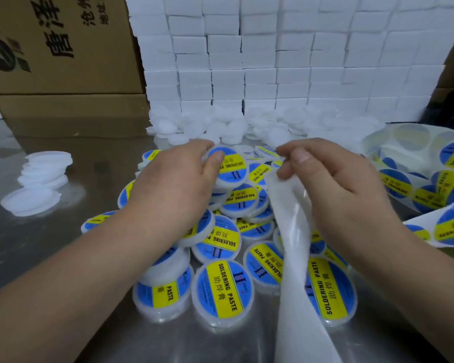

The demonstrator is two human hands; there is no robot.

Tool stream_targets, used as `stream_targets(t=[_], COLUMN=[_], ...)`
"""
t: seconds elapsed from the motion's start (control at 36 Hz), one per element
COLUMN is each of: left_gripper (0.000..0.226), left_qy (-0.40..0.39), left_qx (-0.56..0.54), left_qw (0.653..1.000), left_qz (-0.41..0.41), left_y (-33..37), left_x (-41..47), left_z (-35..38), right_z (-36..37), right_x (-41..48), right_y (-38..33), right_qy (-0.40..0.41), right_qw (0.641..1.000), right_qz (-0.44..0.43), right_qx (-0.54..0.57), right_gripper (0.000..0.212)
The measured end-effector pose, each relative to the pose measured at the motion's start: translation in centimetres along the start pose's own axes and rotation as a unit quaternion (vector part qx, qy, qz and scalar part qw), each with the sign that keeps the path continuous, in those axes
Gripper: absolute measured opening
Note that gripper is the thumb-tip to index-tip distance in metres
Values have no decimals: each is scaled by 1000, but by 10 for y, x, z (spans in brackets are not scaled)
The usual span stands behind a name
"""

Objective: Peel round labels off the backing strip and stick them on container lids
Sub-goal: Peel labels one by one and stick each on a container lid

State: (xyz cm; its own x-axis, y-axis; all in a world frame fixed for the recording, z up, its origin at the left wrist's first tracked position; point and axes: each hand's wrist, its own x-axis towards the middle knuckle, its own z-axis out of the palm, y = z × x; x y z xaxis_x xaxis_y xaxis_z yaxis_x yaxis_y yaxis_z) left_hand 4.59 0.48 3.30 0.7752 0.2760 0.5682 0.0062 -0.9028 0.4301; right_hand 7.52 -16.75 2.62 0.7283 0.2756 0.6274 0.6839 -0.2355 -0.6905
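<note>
My left hand point(178, 179) grips a white lid with a blue and yellow round label point(231, 167) at the far side of the pile, thumb on the label. My right hand point(333, 176) pinches the white backing strip point(294, 258), which hangs down toward the near edge. Several labelled lids point(224, 289) lie heaped on the metal table between my arms. The strip with unpeeled labels point(427, 189) curls away at the right.
Plain white lids point(220, 129) are piled at the back against a wall of white foam blocks point(286, 61). A small stack of plain lids point(42, 176) sits at the left. Cardboard boxes point(63, 48) stand at the back left. The steel table point(37, 244) shows at the left.
</note>
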Motion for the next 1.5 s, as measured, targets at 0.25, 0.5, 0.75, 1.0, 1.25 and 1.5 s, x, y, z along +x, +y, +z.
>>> stream_targets(t=[0.25, 0.5, 0.75, 1.0, 1.25, 1.5], left_gripper=[36, 13, 56, 29, 35, 60], left_qy=[47, -130, -224, -177, -182, -196], left_qx=[2, -526, -645, -664, -656, -500], left_qw=[998, 839, 720, 705, 723, 844], left_qz=[45, -57, -123, -176, -117, 7], left_y=[10, 26, 26, 28, 29, 29], left_x=[-5, -13, -10, -8, -10, -22], left_z=[-10, -14, -17, -14, -15, -11], right_z=[0, -7, -10, -10, -1, 1], right_x=[-4, -9, -12, -7, 0, -4], right_y=[-5, -10, -17, -16, -3, -10], right_qy=[-89, -167, -202, -200, 26, -73], right_qw=[990, 969, 955, 960, 987, 973], right_qz=[-49, -132, -160, -146, 47, 36], right_qx=[93, 122, 150, 134, 152, 214], right_gripper=[40, 48, 30, 25, 42, 22])
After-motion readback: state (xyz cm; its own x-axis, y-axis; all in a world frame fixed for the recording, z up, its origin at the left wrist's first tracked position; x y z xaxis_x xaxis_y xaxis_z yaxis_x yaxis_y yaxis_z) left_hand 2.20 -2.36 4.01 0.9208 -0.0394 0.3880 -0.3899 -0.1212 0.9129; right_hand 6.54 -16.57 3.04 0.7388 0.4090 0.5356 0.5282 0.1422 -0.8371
